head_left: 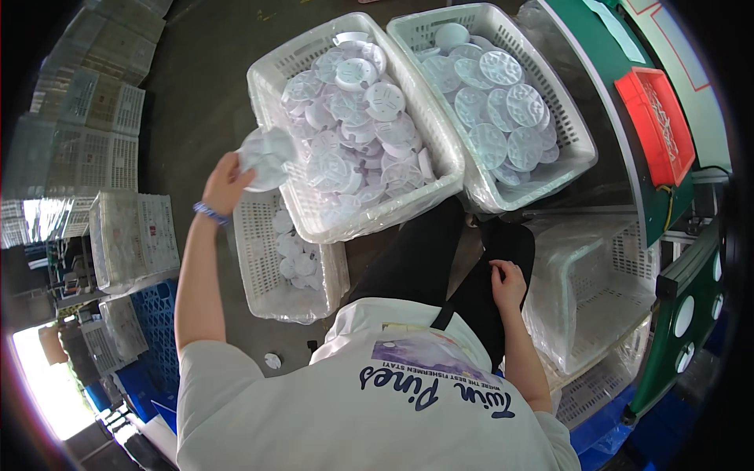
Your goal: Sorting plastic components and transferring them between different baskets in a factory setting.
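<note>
My left hand [223,182] is closed on the edge of a round white plastic disc [268,160], blurred by motion, over the left edge of a big white basket. That plastic-lined basket [271,93] is heaped with white and clear round pieces [345,106]. My right hand [509,284] rests on my right thigh with its fingers curled in, and nothing shows in it. To the right stands a second white basket [567,106], filled with clear, patterned round pieces [503,106].
Lower at left, a third basket [255,275] holds small white discs [298,255]. At right are a green-topped bench [585,39], a red bin [638,118] of thin pale parts and a plastic-wrapped basket [585,294]. A small white piece [272,360] lies on the floor. Wrapped crates [75,165] stack at left.
</note>
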Action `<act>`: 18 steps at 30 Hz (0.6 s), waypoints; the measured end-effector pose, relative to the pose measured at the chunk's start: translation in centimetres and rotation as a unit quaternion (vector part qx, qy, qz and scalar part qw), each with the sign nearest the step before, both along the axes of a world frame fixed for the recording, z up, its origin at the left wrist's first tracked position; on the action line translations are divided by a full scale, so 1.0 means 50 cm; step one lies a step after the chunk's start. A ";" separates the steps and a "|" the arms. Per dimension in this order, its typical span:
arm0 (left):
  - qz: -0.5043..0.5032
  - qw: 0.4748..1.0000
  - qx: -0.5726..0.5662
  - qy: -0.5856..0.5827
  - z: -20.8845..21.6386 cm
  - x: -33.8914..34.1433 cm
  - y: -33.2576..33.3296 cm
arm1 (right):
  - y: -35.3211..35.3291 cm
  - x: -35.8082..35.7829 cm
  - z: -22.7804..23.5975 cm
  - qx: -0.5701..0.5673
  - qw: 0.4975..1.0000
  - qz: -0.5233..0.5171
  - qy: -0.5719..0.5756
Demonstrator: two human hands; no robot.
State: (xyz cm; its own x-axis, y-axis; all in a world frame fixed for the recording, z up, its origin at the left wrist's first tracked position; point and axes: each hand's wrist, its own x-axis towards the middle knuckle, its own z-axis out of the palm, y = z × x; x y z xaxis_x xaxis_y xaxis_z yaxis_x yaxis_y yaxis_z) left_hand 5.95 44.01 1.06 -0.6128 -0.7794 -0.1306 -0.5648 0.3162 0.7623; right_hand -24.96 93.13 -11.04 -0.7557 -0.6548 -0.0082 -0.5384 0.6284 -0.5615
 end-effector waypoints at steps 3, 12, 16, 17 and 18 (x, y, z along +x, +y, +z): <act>0.040 0.986 -0.065 -0.151 0.057 0.155 0.001 | -0.004 -0.002 0.001 0.005 1.000 0.009 -0.005; -0.077 0.933 -0.205 -0.286 -0.090 -0.011 0.071 | -0.008 -0.001 0.008 0.029 1.000 0.002 -0.006; -0.272 0.902 -0.285 -0.179 -0.209 -0.214 0.077 | -0.013 -0.002 0.000 0.001 1.000 -0.001 -0.002; -0.320 0.874 -0.307 -0.199 -0.258 -0.238 0.069 | -0.016 -0.002 -0.001 0.001 1.000 0.001 -0.001; -0.326 0.873 -0.305 -0.197 -0.287 -0.265 0.071 | -0.015 -0.001 -0.001 0.004 1.000 -0.005 -0.002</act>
State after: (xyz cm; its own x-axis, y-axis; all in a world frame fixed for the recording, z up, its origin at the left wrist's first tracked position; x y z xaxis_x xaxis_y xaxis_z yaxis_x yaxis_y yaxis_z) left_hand -7.32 47.57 -13.31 -0.9533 -0.2798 -0.1137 -0.2932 0.9476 0.1266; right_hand -25.04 92.36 -11.10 -0.7622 -0.6471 -0.0164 -0.5298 0.6382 -0.5586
